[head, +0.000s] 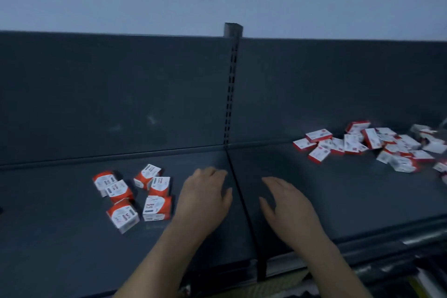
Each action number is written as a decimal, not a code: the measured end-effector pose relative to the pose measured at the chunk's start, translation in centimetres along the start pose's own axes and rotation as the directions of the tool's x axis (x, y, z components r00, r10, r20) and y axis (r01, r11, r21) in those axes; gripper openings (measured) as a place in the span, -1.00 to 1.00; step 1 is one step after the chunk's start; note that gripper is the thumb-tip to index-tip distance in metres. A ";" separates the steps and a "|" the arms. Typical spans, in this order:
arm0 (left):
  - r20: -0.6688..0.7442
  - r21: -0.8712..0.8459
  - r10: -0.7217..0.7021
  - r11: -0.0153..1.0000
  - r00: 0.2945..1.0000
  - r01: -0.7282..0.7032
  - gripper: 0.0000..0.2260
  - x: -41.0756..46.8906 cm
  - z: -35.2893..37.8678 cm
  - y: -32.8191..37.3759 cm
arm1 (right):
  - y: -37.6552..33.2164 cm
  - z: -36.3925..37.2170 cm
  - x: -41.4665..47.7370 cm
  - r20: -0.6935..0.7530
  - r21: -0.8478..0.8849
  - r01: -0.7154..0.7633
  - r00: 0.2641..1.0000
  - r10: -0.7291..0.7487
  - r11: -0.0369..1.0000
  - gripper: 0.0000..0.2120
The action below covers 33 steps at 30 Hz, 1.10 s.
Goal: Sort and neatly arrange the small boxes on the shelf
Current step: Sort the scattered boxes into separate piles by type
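The left hand (205,197) and right hand (289,204) are empty, fingers relaxed, over the shelf (326,196). Six small boxes (118,191) lie just left of the left hand. A jumbled box heap (372,139) lies well right of the right hand.

Six red-white boxes (131,195) shelf (72,237) left; jumbled pile (377,145) far right.

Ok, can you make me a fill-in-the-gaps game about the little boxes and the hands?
1. The big messy heap of small red-and-white cardboard boxes lies on the ___ side of the dark grey metal shelf.
2. The left hand and the right hand are both holding ___.
3. The smaller group of boxes lies closest to the ___ hand.

Missing words: right; nothing; left.
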<state>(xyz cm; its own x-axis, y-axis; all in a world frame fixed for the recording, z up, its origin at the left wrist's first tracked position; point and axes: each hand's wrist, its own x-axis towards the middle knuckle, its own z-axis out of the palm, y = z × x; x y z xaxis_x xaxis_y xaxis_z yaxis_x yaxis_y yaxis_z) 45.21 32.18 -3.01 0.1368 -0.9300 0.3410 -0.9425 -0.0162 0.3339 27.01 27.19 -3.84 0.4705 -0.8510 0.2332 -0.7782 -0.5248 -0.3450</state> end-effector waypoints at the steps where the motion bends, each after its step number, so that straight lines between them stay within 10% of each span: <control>1: 0.008 -0.005 0.038 0.999 0.999 -0.037 -0.66 0.4 0.5 1.1 | 1.0 -0.7 -0.5 -0.002 -0.001 -0.032 0.999 0.032 0.999 -0.58; 33: 0.304 -0.118 0.208 0.976 0.930 -0.180 -0.52 20.1 18.5 32.3 | 35.8 -15.4 -2.2 -0.047 -0.092 -0.376 0.927 0.373 0.922 -0.64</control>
<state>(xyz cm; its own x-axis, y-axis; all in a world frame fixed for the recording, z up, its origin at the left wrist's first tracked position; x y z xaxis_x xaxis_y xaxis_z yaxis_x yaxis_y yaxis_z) 11.84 6.19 -1.61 -0.1619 -0.9795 0.1199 -0.9090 0.1953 0.3683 -8.28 10.60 -2.70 0.1265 -0.9834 0.1303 -0.9326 -0.1627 -0.3223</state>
